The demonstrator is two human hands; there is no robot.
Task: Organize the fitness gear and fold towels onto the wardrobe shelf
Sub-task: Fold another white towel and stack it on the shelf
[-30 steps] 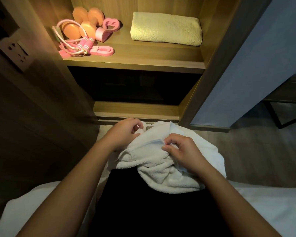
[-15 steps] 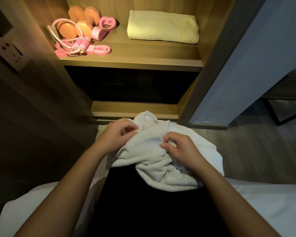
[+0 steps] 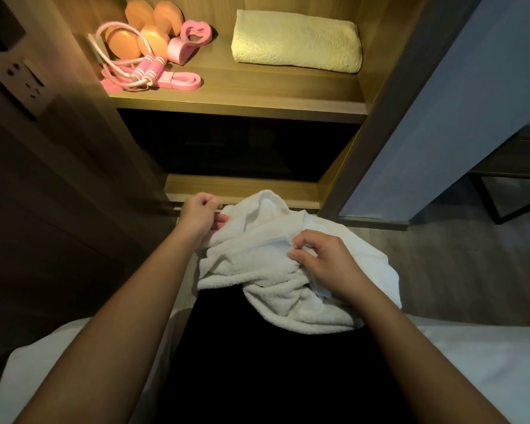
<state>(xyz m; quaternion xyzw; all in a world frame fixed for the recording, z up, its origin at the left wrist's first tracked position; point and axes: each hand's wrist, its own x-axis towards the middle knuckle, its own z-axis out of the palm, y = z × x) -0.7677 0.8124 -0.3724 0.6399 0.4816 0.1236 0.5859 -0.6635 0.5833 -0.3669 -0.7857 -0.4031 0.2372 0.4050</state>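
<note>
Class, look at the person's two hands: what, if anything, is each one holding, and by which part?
Both hold the crumpled white towel. The left hand grips its upper left edge; the right hand pinches a hemmed edge near the bundle's middle.

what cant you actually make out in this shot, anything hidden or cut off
- Lower wardrobe compartment, head view: too dark to see any contents.
- White towel: bunched, its underside hidden by the right hand and its own folds.
- Orange dumbbells: partly covered by the pink jump rope.
- Wall socket: dim, blurred.
</note>
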